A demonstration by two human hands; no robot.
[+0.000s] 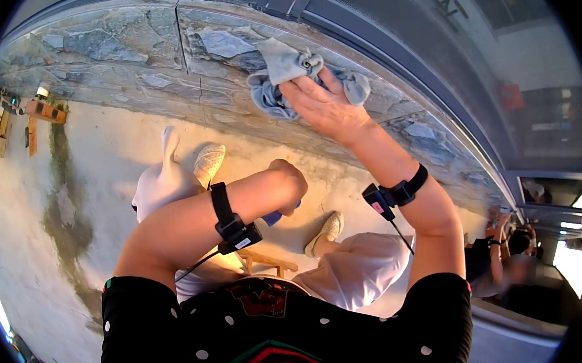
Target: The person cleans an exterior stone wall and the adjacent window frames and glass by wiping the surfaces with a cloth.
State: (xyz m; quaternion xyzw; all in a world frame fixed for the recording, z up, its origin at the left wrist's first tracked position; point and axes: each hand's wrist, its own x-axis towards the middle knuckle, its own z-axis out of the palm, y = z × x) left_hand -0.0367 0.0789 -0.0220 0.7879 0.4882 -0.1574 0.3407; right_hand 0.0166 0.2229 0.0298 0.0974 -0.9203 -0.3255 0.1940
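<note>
My right hand point(326, 106) presses a crumpled grey-blue rag point(273, 99) against the stone-faced ledge point(131, 49), just below the window frame. Its fingers lie bent over the bunched cloth, which spreads out on both sides of them. Lower down, in front of my body, my left hand point(287, 181) is curled closed above the floor. A small bit of something blue point(273, 218) shows beneath that hand; the rest of it is hidden, and I cannot make out what it is.
Grey window framing and glass point(507, 82) run along the ledge. A white bag-like thing point(162, 189) is by my left arm, and a wooden stool point(268, 259) is under me. Tools and wood pieces point(45, 112) lie at far left. A dark-clothed figure point(494, 263) appears at right.
</note>
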